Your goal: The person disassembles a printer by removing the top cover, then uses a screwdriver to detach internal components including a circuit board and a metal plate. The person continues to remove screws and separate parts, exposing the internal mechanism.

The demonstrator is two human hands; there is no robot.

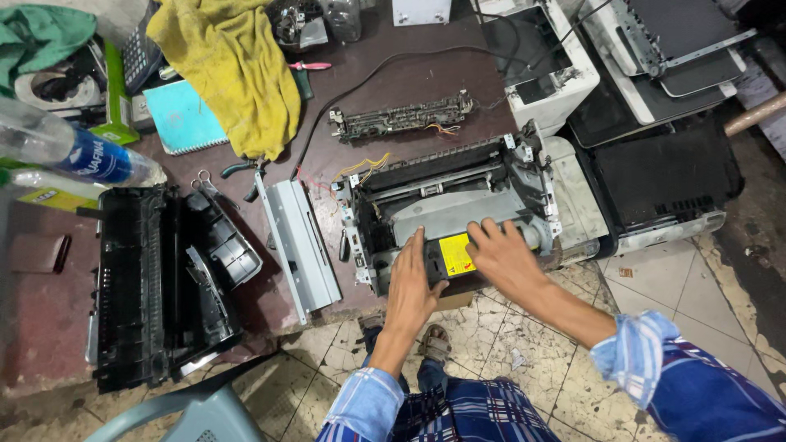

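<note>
A stripped grey-and-black plastic printer chassis (446, 213) is steadied at the brown desk (426, 78) edge by the left hand (413, 282) and right hand (503, 258), both pressed flat with fingers spread.

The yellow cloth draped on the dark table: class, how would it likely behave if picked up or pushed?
The yellow cloth looks floppy: it lies in soft folds. Probably light, so easily lifted. Pushed, it would likely bunch rather than slide, perhaps dragging the pliers at its lower edge.
</note>
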